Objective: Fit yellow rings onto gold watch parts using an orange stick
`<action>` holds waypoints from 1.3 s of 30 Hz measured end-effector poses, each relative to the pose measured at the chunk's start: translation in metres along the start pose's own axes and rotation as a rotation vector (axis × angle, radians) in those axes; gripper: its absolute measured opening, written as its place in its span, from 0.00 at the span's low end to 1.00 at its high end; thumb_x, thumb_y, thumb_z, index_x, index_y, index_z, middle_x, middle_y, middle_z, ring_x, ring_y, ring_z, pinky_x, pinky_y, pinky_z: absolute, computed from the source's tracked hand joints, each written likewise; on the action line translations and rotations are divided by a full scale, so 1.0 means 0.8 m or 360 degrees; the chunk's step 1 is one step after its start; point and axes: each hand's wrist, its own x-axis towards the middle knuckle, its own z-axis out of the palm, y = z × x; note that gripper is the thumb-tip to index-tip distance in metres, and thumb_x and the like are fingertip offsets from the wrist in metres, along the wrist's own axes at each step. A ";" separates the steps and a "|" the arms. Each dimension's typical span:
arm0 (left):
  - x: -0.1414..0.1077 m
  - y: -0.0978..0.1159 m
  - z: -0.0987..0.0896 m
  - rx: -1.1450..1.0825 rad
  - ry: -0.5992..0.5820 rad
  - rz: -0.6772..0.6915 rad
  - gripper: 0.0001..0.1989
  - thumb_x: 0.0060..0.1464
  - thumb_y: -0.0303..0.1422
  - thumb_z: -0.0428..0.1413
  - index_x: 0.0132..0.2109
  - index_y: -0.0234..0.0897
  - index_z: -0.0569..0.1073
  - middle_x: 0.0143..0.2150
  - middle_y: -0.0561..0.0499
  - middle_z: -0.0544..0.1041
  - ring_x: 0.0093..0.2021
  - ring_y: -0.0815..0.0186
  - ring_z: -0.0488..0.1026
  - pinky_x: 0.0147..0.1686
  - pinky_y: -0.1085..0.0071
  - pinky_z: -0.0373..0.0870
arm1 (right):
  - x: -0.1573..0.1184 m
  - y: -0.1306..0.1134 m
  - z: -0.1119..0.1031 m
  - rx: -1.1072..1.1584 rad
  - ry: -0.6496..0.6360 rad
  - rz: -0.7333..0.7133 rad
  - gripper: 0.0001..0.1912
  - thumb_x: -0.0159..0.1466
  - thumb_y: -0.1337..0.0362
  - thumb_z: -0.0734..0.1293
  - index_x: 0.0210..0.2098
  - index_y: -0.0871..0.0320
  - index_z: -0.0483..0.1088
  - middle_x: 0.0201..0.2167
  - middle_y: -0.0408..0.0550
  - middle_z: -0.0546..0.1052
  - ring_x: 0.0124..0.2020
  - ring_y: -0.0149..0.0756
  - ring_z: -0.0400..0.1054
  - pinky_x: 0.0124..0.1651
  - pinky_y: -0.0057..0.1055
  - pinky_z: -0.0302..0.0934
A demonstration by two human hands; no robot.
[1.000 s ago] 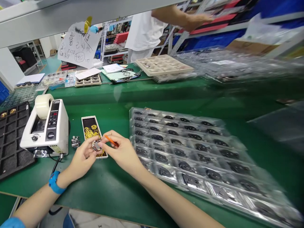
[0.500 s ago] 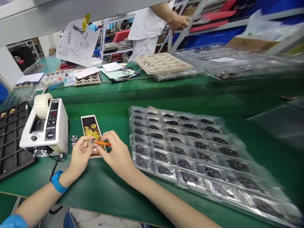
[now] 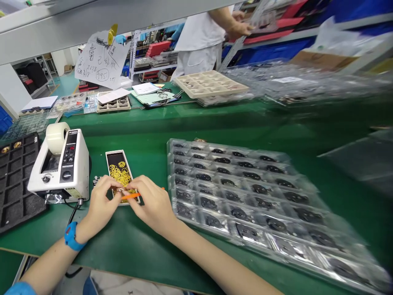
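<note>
My left hand (image 3: 102, 201), with a blue band at the wrist, pinches a small round metal part (image 3: 120, 190) between thumb and fingers. My right hand (image 3: 151, 201) is closed on a thin orange stick (image 3: 131, 196), whose tip lies by the metal part. Both hands meet over the near end of a white box (image 3: 125, 154) that holds many yellow rings (image 3: 120, 173). The fingers cover much of the metal part, so its details are hidden.
A white tape dispenser (image 3: 72, 164) stands left of the box, with a black compartment tray (image 3: 18, 192) beyond it. Clear plastic trays of black parts (image 3: 229, 194) fill the right side. Behind are a beige tray (image 3: 211, 84) and a person in white (image 3: 199, 41).
The metal part is tilted and more covered by my fingers. The orange stick has swung lower and its far end now shows past my right hand. The person behind has shifted right.
</note>
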 end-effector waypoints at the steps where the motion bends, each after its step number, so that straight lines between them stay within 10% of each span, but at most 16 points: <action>1: 0.002 0.001 -0.002 0.0004 0.0063 -0.0059 0.03 0.49 0.28 0.53 0.30 0.32 0.69 0.30 0.50 0.70 0.34 0.70 0.66 0.36 0.75 0.62 | -0.002 -0.004 -0.002 -0.0076 0.0080 -0.0134 0.02 0.63 0.72 0.63 0.36 0.62 0.63 0.30 0.47 0.70 0.31 0.32 0.62 0.31 0.26 0.55; 5: 0.006 0.003 -0.001 -0.0512 0.0072 -0.0549 0.10 0.42 0.32 0.56 0.27 0.32 0.61 0.23 0.55 0.67 0.26 0.74 0.64 0.28 0.78 0.61 | -0.010 -0.014 -0.004 -0.0335 0.0208 -0.0516 0.06 0.64 0.74 0.62 0.40 0.62 0.67 0.32 0.49 0.73 0.28 0.33 0.57 0.29 0.29 0.51; 9: 0.000 0.007 0.007 -0.0946 -0.0125 -0.0747 0.17 0.42 0.36 0.60 0.33 0.34 0.59 0.21 0.56 0.69 0.21 0.73 0.67 0.26 0.78 0.66 | -0.006 -0.009 -0.003 -0.0470 0.0244 -0.0344 0.06 0.64 0.73 0.62 0.39 0.61 0.69 0.36 0.51 0.75 0.28 0.34 0.58 0.29 0.30 0.52; 16: -0.016 0.015 0.013 -0.0865 -0.0163 -0.0529 0.22 0.51 0.40 0.58 0.49 0.30 0.69 0.28 0.50 0.74 0.31 0.69 0.74 0.36 0.74 0.74 | -0.002 0.003 -0.004 -0.0235 0.0141 -0.0225 0.06 0.63 0.75 0.62 0.40 0.63 0.65 0.36 0.52 0.76 0.32 0.35 0.65 0.33 0.31 0.59; 39: -0.022 0.012 0.012 -0.0407 -0.0075 -0.0219 0.14 0.55 0.29 0.51 0.46 0.29 0.74 0.33 0.47 0.77 0.31 0.70 0.76 0.35 0.77 0.75 | -0.001 0.012 -0.006 -0.0286 0.0091 -0.0483 0.08 0.62 0.76 0.62 0.42 0.63 0.65 0.34 0.54 0.76 0.29 0.34 0.66 0.30 0.31 0.61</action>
